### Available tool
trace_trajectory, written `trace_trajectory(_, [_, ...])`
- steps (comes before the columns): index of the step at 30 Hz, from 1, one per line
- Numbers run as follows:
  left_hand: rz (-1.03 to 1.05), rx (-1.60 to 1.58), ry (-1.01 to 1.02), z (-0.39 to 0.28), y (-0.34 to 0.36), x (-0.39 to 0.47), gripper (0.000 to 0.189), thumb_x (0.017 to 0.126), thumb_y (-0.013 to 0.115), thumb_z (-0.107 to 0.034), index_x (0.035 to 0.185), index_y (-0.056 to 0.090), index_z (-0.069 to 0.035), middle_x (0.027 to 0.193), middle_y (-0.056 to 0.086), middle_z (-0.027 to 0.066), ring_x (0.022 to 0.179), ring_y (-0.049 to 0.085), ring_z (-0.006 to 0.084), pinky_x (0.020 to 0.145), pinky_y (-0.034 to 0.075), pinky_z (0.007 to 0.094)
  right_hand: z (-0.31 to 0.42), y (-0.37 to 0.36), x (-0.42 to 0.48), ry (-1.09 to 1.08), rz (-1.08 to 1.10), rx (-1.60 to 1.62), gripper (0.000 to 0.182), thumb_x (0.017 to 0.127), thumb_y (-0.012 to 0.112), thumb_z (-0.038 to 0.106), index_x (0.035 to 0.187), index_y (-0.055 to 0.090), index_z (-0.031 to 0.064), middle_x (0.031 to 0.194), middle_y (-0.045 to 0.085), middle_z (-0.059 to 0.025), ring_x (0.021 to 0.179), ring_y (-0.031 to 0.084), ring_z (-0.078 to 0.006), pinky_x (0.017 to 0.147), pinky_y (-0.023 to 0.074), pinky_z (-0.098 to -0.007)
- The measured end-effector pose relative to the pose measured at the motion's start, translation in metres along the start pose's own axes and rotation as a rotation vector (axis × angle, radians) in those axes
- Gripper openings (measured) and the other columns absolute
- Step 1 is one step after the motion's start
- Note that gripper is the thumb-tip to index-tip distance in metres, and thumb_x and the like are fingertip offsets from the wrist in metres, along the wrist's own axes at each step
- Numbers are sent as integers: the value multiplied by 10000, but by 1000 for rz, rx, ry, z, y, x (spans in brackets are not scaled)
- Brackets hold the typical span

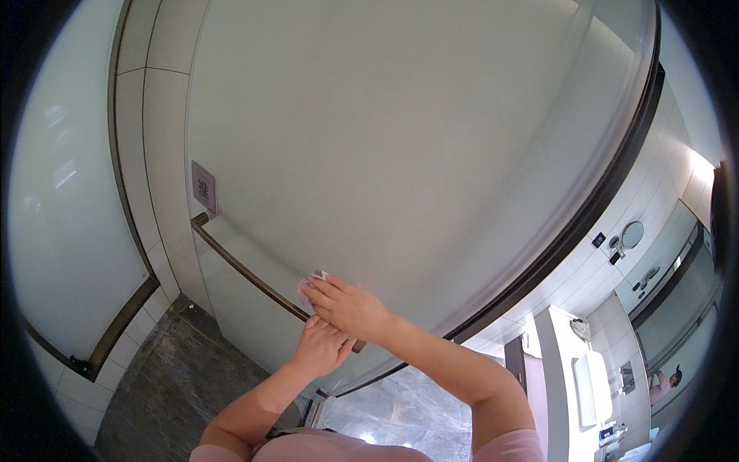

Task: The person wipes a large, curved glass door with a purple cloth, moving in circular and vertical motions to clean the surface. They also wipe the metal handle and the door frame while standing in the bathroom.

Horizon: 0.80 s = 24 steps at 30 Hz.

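A frosted glass door (392,150) with a long bronze-coloured metal handle (248,271) fills the middle of the view. My right hand (349,306) presses a crumpled, pale purple cloth (312,286) against the glass just beside the handle. Below it, my left hand (326,346) is closed around the handle near its end, touching the right hand. A small square sign (204,187) with writing is fixed to the glass by the handle's far end.
Another frosted pane (75,190) in a dark frame stands at the left, above dark floor tiles (179,381). At the right are a white washbasin (594,390), a round wall mirror (631,235) and a large mirror reflecting a person (664,387).
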<state>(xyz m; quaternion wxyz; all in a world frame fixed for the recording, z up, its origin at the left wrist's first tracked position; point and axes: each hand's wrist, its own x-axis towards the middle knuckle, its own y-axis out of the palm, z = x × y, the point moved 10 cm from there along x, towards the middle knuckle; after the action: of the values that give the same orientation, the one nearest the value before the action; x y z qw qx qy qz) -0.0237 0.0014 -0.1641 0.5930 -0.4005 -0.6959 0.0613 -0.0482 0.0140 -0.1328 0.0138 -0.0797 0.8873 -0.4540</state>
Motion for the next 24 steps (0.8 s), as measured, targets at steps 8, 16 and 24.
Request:
trace_trajectory(8, [209,-87,-147,16,18,-8,208,785,624,-205,956,592,-91,935,624,66,909,573,243,918,354,400,-28,-54,-16,108,-52,29,318,764,556,173,1071,591,98,1375,398,-79,1278,355,-257,1058,293,-382])
trace_trajectory(16, [-122,-1221,-546,63,7,-5,376,881,571,-88,1238,462,-34,1081,597,71,957,584,136,823,464,292,-57,-118,-47,256,-297,-32,311,764,547,151,1070,608,156,1306,470,-83,1194,456,-269,940,425,-381])
trace_trajectory(24, [90,-1018,-572,62,11,1,242,919,522,-113,1131,543,2,1080,596,75,1010,554,157,895,432,305,-163,-281,-128,722,-959,-581,342,761,633,125,1102,629,150,1265,512,-151,1101,522,-341,899,439,-424])
